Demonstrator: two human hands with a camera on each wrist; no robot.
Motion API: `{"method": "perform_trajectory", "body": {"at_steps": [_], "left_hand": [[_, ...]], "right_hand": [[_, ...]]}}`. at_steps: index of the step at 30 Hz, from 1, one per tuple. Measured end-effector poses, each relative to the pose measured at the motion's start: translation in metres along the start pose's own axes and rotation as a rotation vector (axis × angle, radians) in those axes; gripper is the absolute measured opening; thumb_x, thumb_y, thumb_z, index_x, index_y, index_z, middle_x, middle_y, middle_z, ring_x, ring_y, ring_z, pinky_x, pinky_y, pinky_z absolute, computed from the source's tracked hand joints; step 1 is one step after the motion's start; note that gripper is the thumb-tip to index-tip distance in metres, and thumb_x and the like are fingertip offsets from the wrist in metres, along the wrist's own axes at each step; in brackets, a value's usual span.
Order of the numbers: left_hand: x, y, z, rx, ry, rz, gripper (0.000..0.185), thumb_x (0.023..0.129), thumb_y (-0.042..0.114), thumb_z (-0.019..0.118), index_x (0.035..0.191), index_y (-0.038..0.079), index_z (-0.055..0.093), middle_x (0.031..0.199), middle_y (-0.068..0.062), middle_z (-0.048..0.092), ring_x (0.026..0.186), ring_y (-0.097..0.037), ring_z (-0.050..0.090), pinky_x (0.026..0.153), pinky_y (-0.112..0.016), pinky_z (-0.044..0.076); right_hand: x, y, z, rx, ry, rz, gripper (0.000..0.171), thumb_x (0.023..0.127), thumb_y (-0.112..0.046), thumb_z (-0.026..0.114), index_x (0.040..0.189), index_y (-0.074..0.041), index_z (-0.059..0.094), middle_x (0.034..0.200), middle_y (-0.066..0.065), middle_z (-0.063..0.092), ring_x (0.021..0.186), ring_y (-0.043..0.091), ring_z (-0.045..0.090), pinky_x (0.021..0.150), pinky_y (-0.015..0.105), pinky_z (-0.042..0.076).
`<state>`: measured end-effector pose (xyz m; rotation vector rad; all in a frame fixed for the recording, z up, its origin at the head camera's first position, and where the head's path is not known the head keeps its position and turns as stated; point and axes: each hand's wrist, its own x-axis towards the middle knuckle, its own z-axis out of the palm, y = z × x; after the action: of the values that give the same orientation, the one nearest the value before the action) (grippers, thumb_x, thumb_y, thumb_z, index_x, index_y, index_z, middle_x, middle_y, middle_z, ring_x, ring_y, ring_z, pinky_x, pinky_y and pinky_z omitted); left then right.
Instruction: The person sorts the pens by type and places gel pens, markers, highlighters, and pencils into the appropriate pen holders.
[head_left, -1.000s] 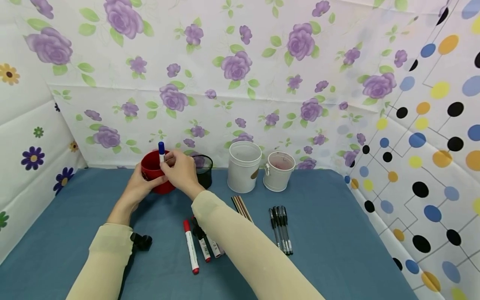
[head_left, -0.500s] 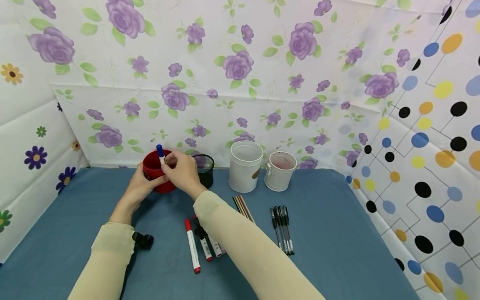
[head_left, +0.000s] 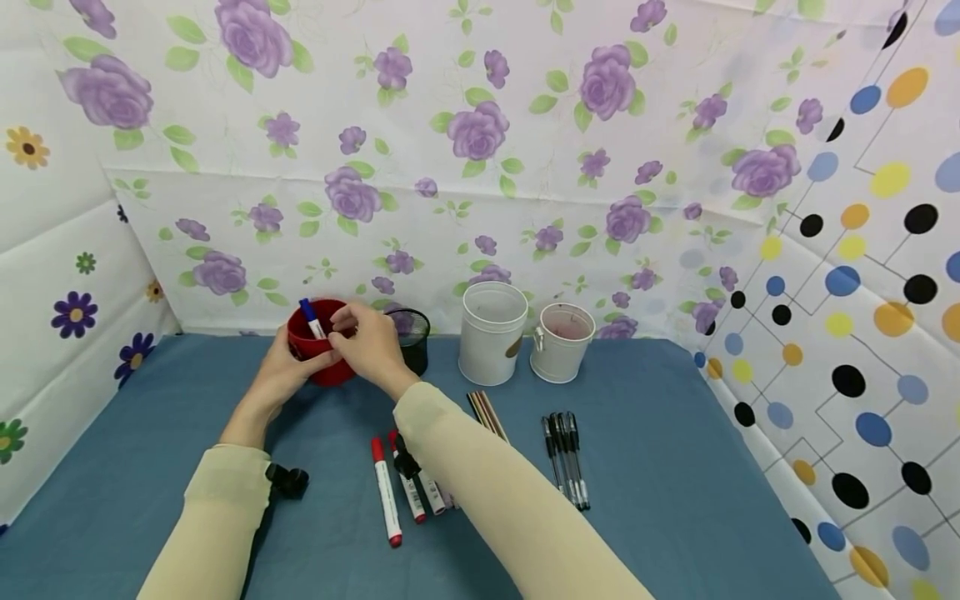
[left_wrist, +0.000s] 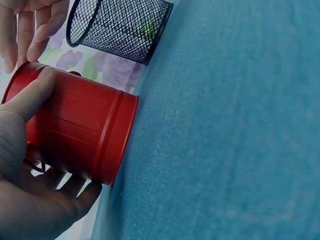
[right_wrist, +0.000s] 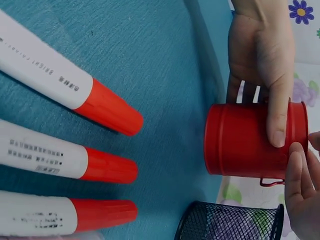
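A small red metal bucket (head_left: 324, 373) stands upright at the back left of the table. My left hand (head_left: 279, 375) grips it, thumb on the near wall and fingers round the far side in the left wrist view. Inside leans a white marker (head_left: 313, 323) with a blue cap, its capped end sticking out past the rim toward the left. My right hand (head_left: 372, 346) is at the bucket's right rim, fingers loosely bent and apart from the marker. In the right wrist view its fingertips (right_wrist: 296, 150) are right at the rim. The marker's lower end is hidden in the bucket.
Beside the bucket is a black mesh pen cup (head_left: 414, 354). Farther right stand a tall white bucket (head_left: 491, 350) and a smaller white one (head_left: 558, 354). Several red-capped markers (head_left: 387, 496), thin wooden sticks (head_left: 487, 417) and black pens (head_left: 567, 462) lie in front.
The blue-capped marker, upright between my right fingers before, has tipped left and sunk lower into the red bucket. My right fingers have let go of it. The left hand keeps its grip.
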<state>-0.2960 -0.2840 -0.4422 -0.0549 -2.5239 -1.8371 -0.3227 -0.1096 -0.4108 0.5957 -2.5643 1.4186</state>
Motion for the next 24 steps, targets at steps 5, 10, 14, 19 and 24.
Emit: {"method": "perform_trajectory", "body": {"at_steps": [5, 10, 14, 19, 24], "left_hand": [[0.002, -0.006, 0.001, -0.001, -0.001, 0.010, 0.106, 0.099, 0.030, 0.078, 0.170, 0.006, 0.003, 0.170, -0.027, 0.020, 0.152, -0.049, 0.027, 0.120, -0.068, 0.034], [0.001, -0.005, 0.001, 0.003, -0.006, 0.014, 0.106, 0.099, 0.030, 0.077, 0.170, 0.006, 0.002, 0.170, -0.028, 0.020, 0.152, -0.049, 0.026, 0.120, -0.068, 0.033], [-0.003, 0.002, 0.000, -0.014, -0.021, 0.023, 0.105, 0.099, 0.028, 0.077, 0.169, 0.004, 0.003, 0.169, -0.028, 0.021, 0.152, -0.050, 0.027, 0.120, -0.068, 0.033], [-0.007, 0.007, 0.000, -0.012, -0.019, 0.017, 0.105, 0.099, 0.029, 0.078, 0.169, 0.003, 0.003, 0.169, -0.029, 0.021, 0.152, -0.050, 0.027, 0.120, -0.068, 0.034], [-0.005, 0.003, 0.001, -0.006, -0.012, 0.006, 0.107, 0.099, 0.032, 0.077, 0.169, 0.004, 0.003, 0.170, -0.028, 0.020, 0.152, -0.050, 0.026, 0.119, -0.069, 0.034]], "right_hand": [[-0.004, -0.003, -0.015, 0.010, -0.025, -0.074, 0.017, 0.102, -0.012, 0.072, 0.119, -0.011, 0.074, 0.108, -0.003, 0.076, 0.087, 0.005, 0.062, 0.074, 0.015, 0.052], [-0.009, -0.014, -0.039, -0.070, -0.089, -0.161, 0.017, 0.103, -0.014, 0.070, 0.119, -0.012, 0.073, 0.108, -0.002, 0.076, 0.085, 0.002, 0.063, 0.072, 0.012, 0.051], [-0.016, -0.025, -0.056, -0.158, -0.155, -0.217, 0.019, 0.102, -0.017, 0.070, 0.120, -0.011, 0.072, 0.106, -0.001, 0.076, 0.085, 0.003, 0.064, 0.071, 0.011, 0.052], [-0.024, -0.034, -0.070, -0.238, -0.200, -0.252, 0.018, 0.102, -0.020, 0.072, 0.118, -0.012, 0.072, 0.104, -0.001, 0.076, 0.083, 0.005, 0.064, 0.071, 0.013, 0.050], [-0.034, -0.042, -0.080, -0.300, -0.232, -0.267, 0.020, 0.102, -0.024, 0.074, 0.117, -0.011, 0.073, 0.101, -0.001, 0.076, 0.081, 0.005, 0.064, 0.069, 0.015, 0.050]]}}
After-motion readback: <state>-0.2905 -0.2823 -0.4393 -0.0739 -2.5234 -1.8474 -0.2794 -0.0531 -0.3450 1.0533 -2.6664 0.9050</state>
